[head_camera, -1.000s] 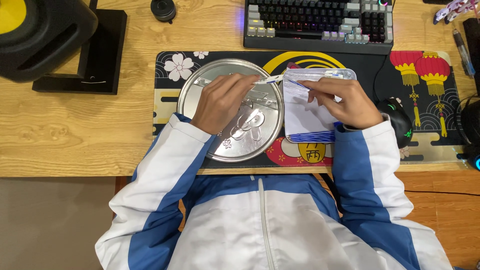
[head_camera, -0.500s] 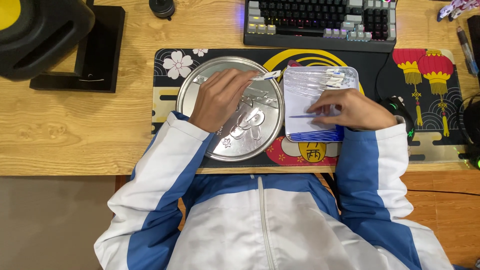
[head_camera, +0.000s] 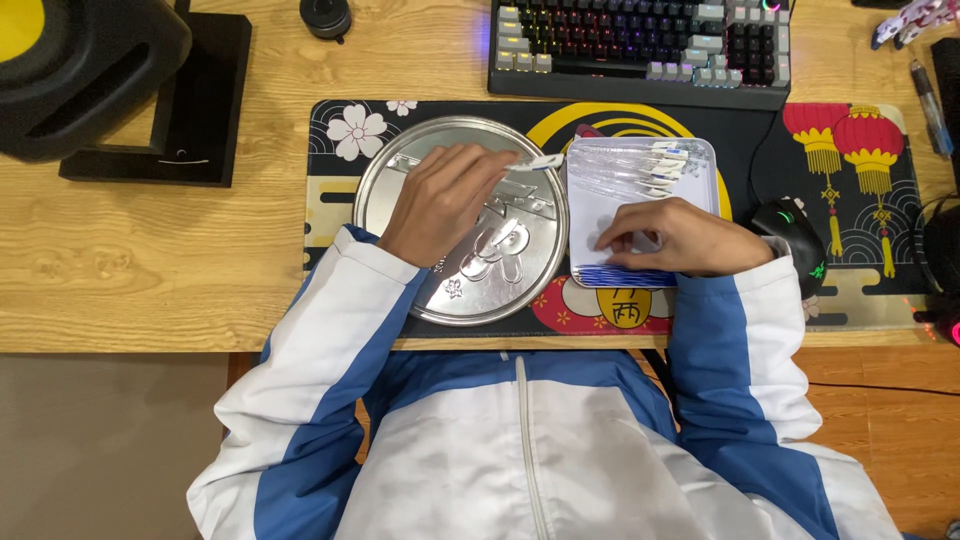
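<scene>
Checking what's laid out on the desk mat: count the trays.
2. A round silver tray lies on the desk mat under the left hand. A rectangular white tray of small wrapped sticks sits to its right, beneath the right hand. None seems hidden.

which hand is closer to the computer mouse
Right. The right hand rests on the white tray right beside the mouse; the left hand is over the round metal plate, farther away.
</scene>
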